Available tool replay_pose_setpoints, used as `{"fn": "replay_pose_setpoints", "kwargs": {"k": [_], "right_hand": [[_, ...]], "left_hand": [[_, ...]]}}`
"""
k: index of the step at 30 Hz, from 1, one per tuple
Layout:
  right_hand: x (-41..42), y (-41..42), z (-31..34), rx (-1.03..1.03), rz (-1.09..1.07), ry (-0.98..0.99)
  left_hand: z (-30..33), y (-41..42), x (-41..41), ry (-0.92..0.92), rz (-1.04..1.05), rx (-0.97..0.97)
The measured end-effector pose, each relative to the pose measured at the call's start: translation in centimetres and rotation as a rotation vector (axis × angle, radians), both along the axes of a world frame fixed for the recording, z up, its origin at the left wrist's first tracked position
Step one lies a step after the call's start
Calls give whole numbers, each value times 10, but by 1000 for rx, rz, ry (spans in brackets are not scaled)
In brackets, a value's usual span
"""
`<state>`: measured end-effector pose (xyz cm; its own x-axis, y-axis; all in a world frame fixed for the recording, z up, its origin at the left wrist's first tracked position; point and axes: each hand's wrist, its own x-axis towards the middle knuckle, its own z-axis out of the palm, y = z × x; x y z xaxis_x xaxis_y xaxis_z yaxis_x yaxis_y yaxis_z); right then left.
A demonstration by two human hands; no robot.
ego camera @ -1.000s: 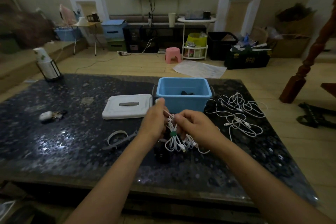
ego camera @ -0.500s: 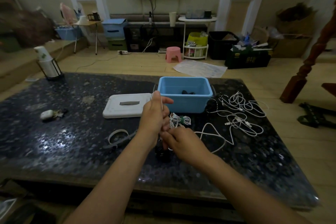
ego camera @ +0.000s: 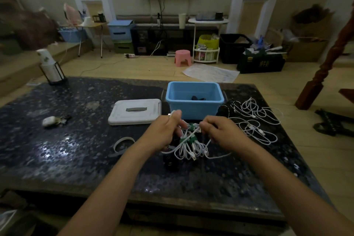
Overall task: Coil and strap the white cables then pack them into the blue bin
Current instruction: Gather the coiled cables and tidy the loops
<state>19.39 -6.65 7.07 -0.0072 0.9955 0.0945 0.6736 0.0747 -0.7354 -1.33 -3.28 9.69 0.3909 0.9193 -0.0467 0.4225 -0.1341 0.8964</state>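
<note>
both hands, left hand [ego camera: 166,130] and right hand [ego camera: 220,132], pinch limp, light white cable [ego camera: 189,146]; best gripped beside green straps [ego camera: 192,138].

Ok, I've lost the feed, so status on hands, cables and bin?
Both hands, left and right, pinching one white cable over strapped coils. Loose cables waiting right of the blue bin. Bin open, path clear.

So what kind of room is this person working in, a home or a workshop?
Most likely a lived-in home room, not a workshop. A pink stool sits on the wood floor, storage boxes line the wall, and the work surface is a low dark stone table.
</note>
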Motion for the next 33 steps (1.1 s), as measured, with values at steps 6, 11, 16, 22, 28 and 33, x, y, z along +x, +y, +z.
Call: {"fn": "replay_pose_setpoints", "kwargs": {"k": [6,11,16,22,28,33], "right_hand": [[-15,5,-5,115,-47,120],[-19,5,-5,133,-54,96],[-20,-1,3,91,-35,194],[4,-5,11,-25,6,114],[-16,-13,13,34,97,212],[-47,-16,3,71,161,144]], "left_hand": [[1,-11,12,136,-123,-81],[-1,-17,18,104,-123,-1],[-14,-3,14,75,-88,56],[-6,8,-1,-79,-1,-8],[-3,-2,5,-147,43,-158],[-2,-5,15,-152,94,-121]]}}
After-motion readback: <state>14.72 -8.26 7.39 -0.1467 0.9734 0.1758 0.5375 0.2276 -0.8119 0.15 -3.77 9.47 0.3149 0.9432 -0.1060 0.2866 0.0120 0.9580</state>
